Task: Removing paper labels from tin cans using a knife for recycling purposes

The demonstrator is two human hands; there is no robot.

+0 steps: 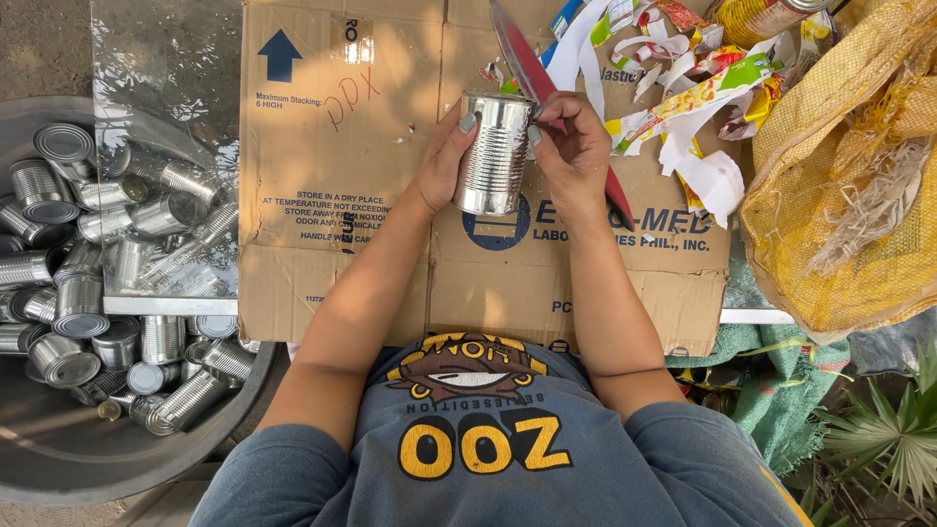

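In my hands: one bare tin can point(495, 153), one knife point(532, 73). One basin point(59, 459), dozens of stripped cans point(117, 283).

A flattened cardboard sheet point(332, 176) gives the widest open passage, its left half bare from the near edge to the far edge. At its centre, a bare tin can point(495, 153) held between the left hand point(444, 161) and right hand point(571, 156) blocks the way, with a red-handled knife point(532, 73) slanting across just behind. Torn paper labels point(683, 88) crowd the far right corner. A bulging yellow mesh sack point(849, 176) closes off the right side. To the left, a grey basin point(59, 459) heaped with stripped cans point(88, 263) bars access, a clear plastic sheet point(166, 117) lying over its far part.
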